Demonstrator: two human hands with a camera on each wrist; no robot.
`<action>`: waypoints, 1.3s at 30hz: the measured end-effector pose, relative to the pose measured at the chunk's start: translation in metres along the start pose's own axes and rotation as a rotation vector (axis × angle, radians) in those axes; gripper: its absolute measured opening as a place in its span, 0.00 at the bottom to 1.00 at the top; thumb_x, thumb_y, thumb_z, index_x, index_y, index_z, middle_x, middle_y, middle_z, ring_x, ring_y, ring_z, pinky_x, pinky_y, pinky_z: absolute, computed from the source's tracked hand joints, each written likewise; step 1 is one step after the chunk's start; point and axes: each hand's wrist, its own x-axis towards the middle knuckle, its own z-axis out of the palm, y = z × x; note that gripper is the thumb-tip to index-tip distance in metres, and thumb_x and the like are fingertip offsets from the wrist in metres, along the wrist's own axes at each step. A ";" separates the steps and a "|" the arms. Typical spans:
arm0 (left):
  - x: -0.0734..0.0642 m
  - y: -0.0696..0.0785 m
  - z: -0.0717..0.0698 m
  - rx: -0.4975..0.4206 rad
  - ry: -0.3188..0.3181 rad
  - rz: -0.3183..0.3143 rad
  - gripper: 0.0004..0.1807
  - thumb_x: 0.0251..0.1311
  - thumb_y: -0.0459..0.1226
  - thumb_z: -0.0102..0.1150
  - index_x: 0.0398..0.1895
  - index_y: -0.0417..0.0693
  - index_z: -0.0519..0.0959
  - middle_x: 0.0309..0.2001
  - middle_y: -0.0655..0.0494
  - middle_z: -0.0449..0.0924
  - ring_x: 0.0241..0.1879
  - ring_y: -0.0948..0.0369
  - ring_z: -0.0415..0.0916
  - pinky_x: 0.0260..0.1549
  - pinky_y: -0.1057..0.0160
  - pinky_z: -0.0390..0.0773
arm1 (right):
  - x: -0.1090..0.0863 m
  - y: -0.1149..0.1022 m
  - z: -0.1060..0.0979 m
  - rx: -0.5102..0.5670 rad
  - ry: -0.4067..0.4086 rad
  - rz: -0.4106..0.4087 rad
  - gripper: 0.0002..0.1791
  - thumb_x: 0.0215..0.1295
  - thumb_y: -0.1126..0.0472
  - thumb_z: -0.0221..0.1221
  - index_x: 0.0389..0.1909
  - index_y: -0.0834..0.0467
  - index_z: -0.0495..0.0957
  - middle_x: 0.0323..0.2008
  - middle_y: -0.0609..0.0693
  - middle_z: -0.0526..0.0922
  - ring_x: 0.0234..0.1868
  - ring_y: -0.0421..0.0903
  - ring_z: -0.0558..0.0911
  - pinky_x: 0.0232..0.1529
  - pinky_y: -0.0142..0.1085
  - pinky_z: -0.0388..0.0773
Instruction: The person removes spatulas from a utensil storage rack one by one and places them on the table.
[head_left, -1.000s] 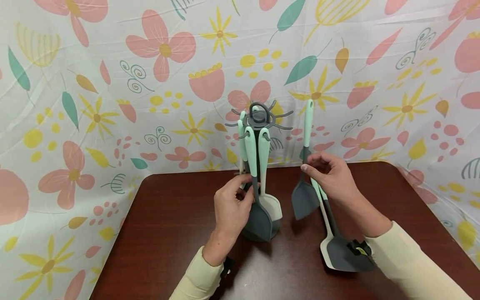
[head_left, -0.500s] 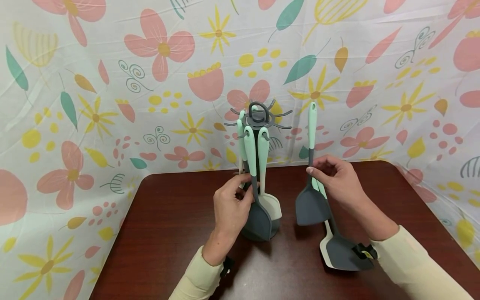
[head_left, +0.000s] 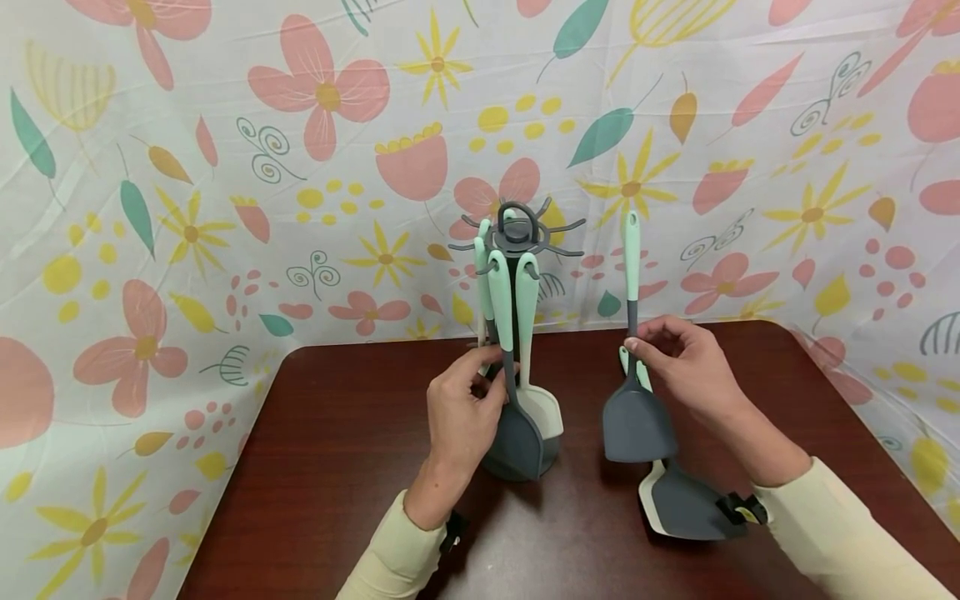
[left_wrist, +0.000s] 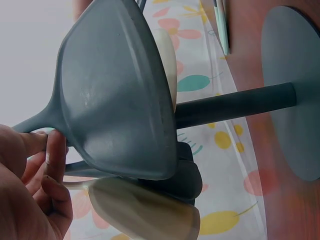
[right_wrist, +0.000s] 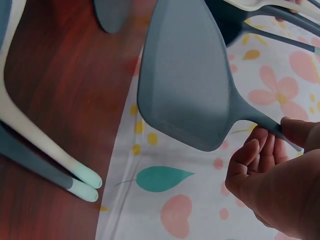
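With thumb and fingers, my left hand (head_left: pixel 467 412) pinches the neck of a dark grey spatula (head_left: pixel 515 442) hanging from the utensil stand (head_left: pixel 517 237) by its mint handle. Its broad, slightly curved blade (left_wrist: pixel 110 90) fills much of the left wrist view. My right hand (head_left: pixel 686 367) pinches the neck of a grey turner (head_left: pixel 639 425) to the right of the stand. That turner is upright, mint handle on top, its wide flat blade (right_wrist: pixel 185 75) facing the right wrist camera. Behind the left hand's spatula hangs a cream utensil (head_left: pixel 546 408), partly hidden.
A cream utensil (head_left: pixel 651 504) and a grey turner (head_left: pixel 693 504) lie together on the brown table (head_left: pixel 337 467) beneath my right forearm. Several bare hooks of the stand point outward. A floral cloth (head_left: pixel 360 192) hangs behind the table.
My right hand has moved a little right and down with the turner, whose blade has turned to face the head camera more fully. My left hand keeps its place on the spatula.
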 end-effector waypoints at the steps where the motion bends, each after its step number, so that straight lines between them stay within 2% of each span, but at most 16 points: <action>1: 0.000 0.000 0.000 0.003 -0.001 -0.002 0.08 0.69 0.36 0.71 0.49 0.54 0.88 0.41 0.61 0.89 0.24 0.67 0.81 0.24 0.69 0.80 | 0.000 0.001 -0.001 -0.010 -0.002 0.007 0.15 0.75 0.50 0.67 0.48 0.59 0.83 0.39 0.48 0.85 0.38 0.47 0.81 0.36 0.30 0.76; 8: 0.001 -0.001 -0.001 0.019 0.002 -0.003 0.10 0.68 0.31 0.70 0.50 0.52 0.88 0.43 0.59 0.90 0.25 0.67 0.82 0.24 0.68 0.81 | -0.001 0.008 -0.006 -0.058 -0.011 0.048 0.17 0.76 0.48 0.66 0.49 0.59 0.83 0.39 0.47 0.85 0.39 0.47 0.82 0.36 0.30 0.77; 19: 0.001 -0.003 0.001 0.005 0.002 0.013 0.08 0.70 0.39 0.71 0.50 0.53 0.88 0.42 0.60 0.89 0.24 0.67 0.80 0.24 0.70 0.80 | -0.005 0.024 -0.013 -0.090 -0.033 0.117 0.19 0.76 0.48 0.65 0.51 0.60 0.83 0.41 0.53 0.87 0.38 0.43 0.81 0.34 0.31 0.77; 30: 0.000 -0.002 0.002 0.010 -0.005 0.021 0.08 0.70 0.37 0.70 0.50 0.52 0.88 0.44 0.59 0.90 0.24 0.67 0.80 0.25 0.70 0.81 | -0.013 0.032 -0.018 -0.131 -0.061 0.145 0.21 0.77 0.46 0.63 0.52 0.62 0.82 0.40 0.56 0.85 0.36 0.42 0.78 0.30 0.33 0.77; 39: 0.000 -0.001 0.000 0.008 -0.015 -0.007 0.08 0.71 0.37 0.70 0.50 0.52 0.88 0.44 0.60 0.89 0.24 0.67 0.80 0.27 0.70 0.81 | -0.018 0.041 -0.020 -0.140 -0.110 0.181 0.24 0.78 0.44 0.62 0.54 0.63 0.81 0.42 0.56 0.84 0.37 0.42 0.78 0.30 0.34 0.77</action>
